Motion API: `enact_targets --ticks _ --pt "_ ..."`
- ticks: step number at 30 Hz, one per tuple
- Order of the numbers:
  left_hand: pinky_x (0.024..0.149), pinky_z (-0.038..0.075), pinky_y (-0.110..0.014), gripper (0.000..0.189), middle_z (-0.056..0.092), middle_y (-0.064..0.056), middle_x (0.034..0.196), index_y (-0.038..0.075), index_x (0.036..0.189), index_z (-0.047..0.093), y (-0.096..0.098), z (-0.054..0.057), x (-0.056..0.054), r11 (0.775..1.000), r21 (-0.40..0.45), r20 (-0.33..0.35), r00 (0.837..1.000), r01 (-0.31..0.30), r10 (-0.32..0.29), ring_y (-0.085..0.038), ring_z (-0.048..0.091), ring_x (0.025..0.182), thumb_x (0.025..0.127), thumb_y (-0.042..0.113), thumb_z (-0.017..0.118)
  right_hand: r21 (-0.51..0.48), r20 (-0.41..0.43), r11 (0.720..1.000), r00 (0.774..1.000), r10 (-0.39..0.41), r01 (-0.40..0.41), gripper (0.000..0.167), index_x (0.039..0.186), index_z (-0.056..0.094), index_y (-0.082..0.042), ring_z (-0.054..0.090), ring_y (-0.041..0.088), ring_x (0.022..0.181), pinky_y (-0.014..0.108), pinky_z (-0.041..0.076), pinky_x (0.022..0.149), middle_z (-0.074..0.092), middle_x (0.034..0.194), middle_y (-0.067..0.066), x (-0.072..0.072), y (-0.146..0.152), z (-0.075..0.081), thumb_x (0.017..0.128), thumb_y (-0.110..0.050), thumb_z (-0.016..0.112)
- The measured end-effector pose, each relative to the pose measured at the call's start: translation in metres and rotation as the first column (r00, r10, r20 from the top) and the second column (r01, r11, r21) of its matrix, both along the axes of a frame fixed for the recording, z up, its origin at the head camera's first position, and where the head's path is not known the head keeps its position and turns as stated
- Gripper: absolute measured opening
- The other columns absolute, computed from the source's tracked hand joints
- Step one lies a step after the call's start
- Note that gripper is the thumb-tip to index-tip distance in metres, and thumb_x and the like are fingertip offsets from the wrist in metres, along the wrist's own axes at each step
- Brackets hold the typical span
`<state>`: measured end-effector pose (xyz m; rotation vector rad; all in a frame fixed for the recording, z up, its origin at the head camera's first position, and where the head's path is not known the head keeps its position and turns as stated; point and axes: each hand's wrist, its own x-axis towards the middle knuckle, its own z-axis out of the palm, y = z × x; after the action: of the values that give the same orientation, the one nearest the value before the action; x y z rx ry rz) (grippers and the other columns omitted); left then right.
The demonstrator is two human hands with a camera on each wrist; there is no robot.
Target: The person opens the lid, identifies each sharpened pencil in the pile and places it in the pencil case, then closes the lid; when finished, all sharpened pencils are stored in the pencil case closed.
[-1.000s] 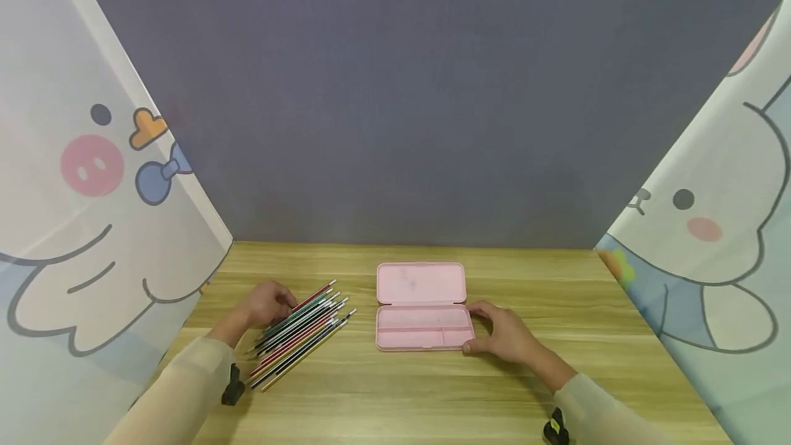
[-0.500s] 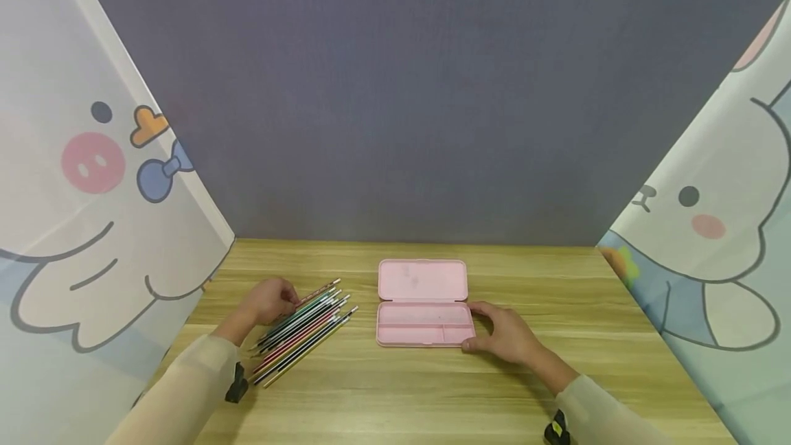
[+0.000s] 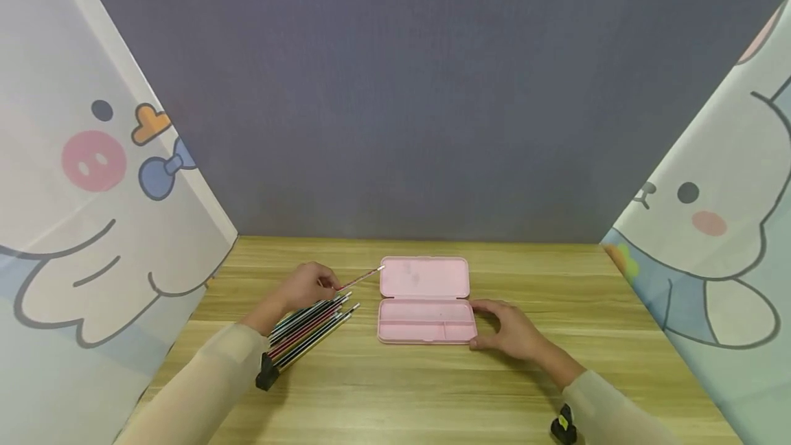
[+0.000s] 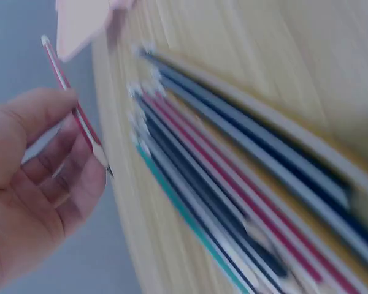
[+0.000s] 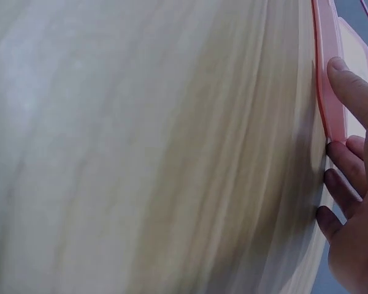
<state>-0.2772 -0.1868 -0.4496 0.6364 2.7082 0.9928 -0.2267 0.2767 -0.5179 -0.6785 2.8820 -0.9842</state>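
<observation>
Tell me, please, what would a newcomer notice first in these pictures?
Probably the open pink case near the middle of the table, with the right hand holding its right end. Next, perhaps, the pencils piled to its left, where the left hand pinches a red pencil near their far end. Large cartoon animals flank both sides.

The case (image 3: pixel 425 309) looks smooth plastic, the tabletop (image 3: pixel 420 390) wood-grained, the backdrop (image 3: pixel 395 95) matt.

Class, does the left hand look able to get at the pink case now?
Probably yes: the pink case lies open, nothing visible blocks the left hand, and the right hand is only at the opposite end.
</observation>
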Motion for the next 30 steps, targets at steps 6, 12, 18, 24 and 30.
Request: enact_targets --ticks 6,12,18,24,30 --pt "0.063 0.050 -0.027 0.008 0.075 -0.005 0.084 0.003 0.096 0.079 0.053 -0.001 -0.007 0.986 0.052 -0.010 0.987 0.159 -0.158 -0.008 0.060 0.070 0.091 0.007 0.073 0.000 -0.007 1.000 1.000 -0.014 0.014 0.079 0.141 0.063 -0.016 0.058 0.033 0.132 0.055 0.045 0.108 0.065 0.140 0.003 0.000 0.003 0.001 0.074 -0.048 0.091" --pt "0.064 0.050 -0.023 0.007 0.074 0.002 0.084 0.005 0.095 0.080 0.098 -0.005 -0.015 0.964 0.051 0.019 0.964 0.262 -0.263 -0.005 0.060 0.072 0.090 0.006 0.075 0.000 -0.001 1.000 1.000 -0.018 0.018 0.079 0.140 0.064 -0.017 0.059 0.031 0.131 0.054 0.046 0.107 0.066 0.139 0.002 0.000 0.000 0.001 0.073 -0.047 0.091" --pt "0.068 0.051 -0.022 0.007 0.075 0.002 0.084 0.006 0.089 0.082 0.136 -0.012 -0.021 0.947 -0.037 0.021 0.948 0.318 -0.318 -0.004 0.060 0.074 0.087 0.003 0.076 -0.011 0.038 0.999 0.999 -0.035 0.035 0.079 0.141 0.062 -0.022 0.057 0.029 0.135 0.052 0.044 0.110 0.064 0.141 -0.001 0.001 -0.002 0.000 0.073 -0.047 0.091" --pt "0.072 0.050 -0.022 0.005 0.076 0.002 0.083 0.010 0.084 0.082 0.158 -0.021 -0.020 0.932 -0.165 -0.013 0.944 0.323 -0.330 -0.002 0.057 0.073 0.082 0.006 0.081 -0.026 0.054 0.999 0.998 -0.040 0.041 0.078 0.142 0.062 -0.020 0.056 0.030 0.136 0.054 0.044 0.111 0.063 0.142 0.000 0.002 -0.003 0.000 0.074 -0.047 0.091" --pt "0.078 0.051 -0.027 0.007 0.076 0.008 0.082 0.017 0.081 0.083 0.169 -0.021 -0.015 0.926 -0.268 -0.045 0.956 0.267 -0.289 -0.006 0.060 0.077 0.081 0.010 0.083 -0.030 0.056 0.998 0.997 -0.045 0.047 0.078 0.142 0.063 -0.019 0.056 0.032 0.135 0.055 0.044 0.110 0.064 0.142 0.002 0.003 -0.003 0.002 0.073 -0.044 0.092"
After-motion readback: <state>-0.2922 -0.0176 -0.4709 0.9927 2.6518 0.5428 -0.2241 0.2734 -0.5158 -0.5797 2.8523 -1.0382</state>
